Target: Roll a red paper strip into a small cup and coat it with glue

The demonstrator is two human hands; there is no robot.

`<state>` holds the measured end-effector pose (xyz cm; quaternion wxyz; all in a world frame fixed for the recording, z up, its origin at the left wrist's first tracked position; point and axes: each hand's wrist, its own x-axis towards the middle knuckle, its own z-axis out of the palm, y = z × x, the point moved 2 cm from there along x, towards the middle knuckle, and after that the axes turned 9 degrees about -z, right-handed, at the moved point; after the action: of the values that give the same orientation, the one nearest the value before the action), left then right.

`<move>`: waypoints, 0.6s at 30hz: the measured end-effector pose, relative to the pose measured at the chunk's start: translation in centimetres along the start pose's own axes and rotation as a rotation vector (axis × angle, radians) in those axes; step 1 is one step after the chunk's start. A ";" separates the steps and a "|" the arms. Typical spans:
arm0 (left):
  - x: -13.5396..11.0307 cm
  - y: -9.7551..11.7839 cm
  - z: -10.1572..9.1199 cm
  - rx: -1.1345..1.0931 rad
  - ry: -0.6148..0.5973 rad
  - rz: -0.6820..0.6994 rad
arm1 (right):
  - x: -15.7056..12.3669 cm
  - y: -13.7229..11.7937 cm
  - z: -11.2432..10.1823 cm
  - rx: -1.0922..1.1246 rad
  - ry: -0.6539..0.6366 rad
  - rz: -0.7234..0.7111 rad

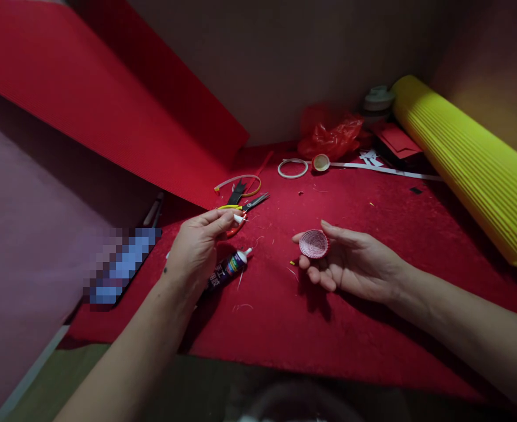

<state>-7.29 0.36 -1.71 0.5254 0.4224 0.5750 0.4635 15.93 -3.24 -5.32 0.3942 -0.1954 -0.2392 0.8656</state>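
Between the thumb and fingers of my right hand is a small coiled-paper cup, red at the rim with a pale inside turned toward me. My left hand pinches a small white cap with a thin pin-like tip. Below that hand a dark glue tube lies on the red cloth, its white nozzle pointing right and its lower end hidden by my wrist. Scissors with yellow and orange handles lie just beyond my left hand, partly covered by it.
A yellow corrugated roll lies at the right, and a large red corrugated sheet leans in at the left. Behind are a red plastic bag, a second small cup, a white ring and a paper strip. A phone lies left.
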 end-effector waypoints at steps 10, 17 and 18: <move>0.3 -0.1 -0.3 0.222 0.016 -0.064 | -0.1 -0.1 0.1 -0.008 -0.015 -0.006; 1.2 -1.0 -1.8 0.570 0.074 0.055 | -0.1 -0.1 0.1 -0.008 -0.002 -0.007; 1.0 -0.9 -2.1 0.612 0.088 0.082 | -0.1 -0.1 0.0 -0.006 -0.002 -0.008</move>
<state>-9.51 0.98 -2.80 0.3295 0.5634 0.6925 0.3075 16.06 -3.27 -5.20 0.3970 -0.1948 -0.2432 0.8633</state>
